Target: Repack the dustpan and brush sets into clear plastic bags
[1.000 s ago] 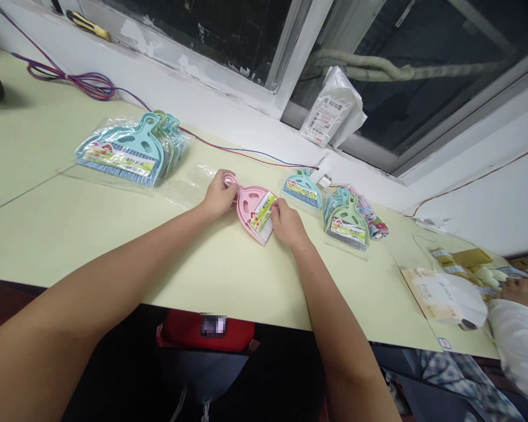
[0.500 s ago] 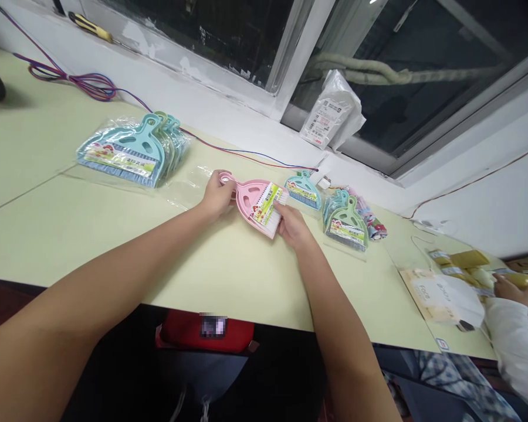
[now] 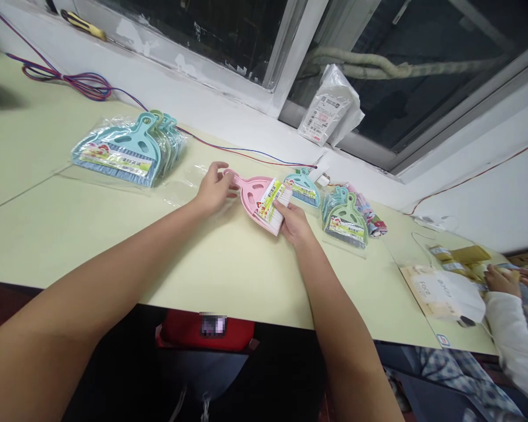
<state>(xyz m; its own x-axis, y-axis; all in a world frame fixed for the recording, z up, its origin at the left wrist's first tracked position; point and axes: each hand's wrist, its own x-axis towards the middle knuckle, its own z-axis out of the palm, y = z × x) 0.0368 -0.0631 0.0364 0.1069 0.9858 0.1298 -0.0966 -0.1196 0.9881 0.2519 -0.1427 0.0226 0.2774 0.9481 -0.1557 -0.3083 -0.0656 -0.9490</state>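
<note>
A pink mini dustpan (image 3: 253, 192) with a white-bristled brush nested in it hangs tilted just above the table, a green and yellow label across its bristles. My right hand (image 3: 294, 223) grips its wide bristle end, thumb on top by the label. At the handle end, my left hand (image 3: 215, 189) has its fingers loosely parted, close beside the handle. Behind my left hand lies a clear plastic bag (image 3: 189, 181), flat on the table.
Bagged blue and green dustpan sets (image 3: 118, 146) are stacked at left. A blue set (image 3: 303, 187) and a green set (image 3: 347, 225) lie to the right. A co-worker's hands (image 3: 504, 278) are at far right, near a white packet (image 3: 444, 296). Cables (image 3: 88, 85) run along the wall.
My left hand has loosened from the handle and shifted slightly left. The pink dustpan, held in my right hand, has moved a little right. The co-worker's hands have moved.
</note>
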